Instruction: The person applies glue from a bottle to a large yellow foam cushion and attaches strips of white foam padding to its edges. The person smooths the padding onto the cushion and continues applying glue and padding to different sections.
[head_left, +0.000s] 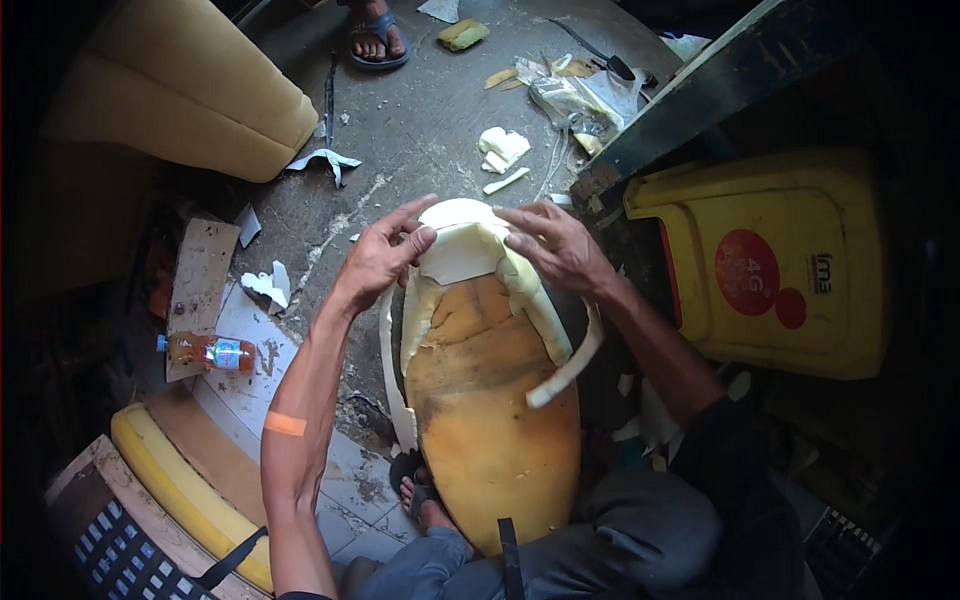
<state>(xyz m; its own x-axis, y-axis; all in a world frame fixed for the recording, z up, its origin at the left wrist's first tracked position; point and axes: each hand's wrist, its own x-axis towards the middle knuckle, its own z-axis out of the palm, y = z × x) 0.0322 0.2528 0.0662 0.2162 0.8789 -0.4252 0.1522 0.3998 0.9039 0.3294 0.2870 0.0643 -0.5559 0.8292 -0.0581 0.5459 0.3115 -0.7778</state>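
A long orange-yellow foam seat pad (495, 400) stretches away from my lap, its surface stained and creased. Paler foam pieces edge its far part, and a cream foam panel (458, 256) covers the far end. Around that end bends a white foam strip (458, 212); loose lengths hang down on both sides. My left hand (385, 248) pinches the strip at the far left corner, thumb on the near side. At the far right corner my right hand (560, 245) grips it between thumb and fingers. The fingertips are partly hidden behind the foam.
A yellow plastic chair back (800, 270) stands at the right, below a dark beam (720, 90). Another tan seat pad (200, 80) rises at the upper left. A drink bottle (210, 352) lies at the left. Foam scraps (502, 150) litter the floor; another person's sandalled foot (380, 40) shows beyond.
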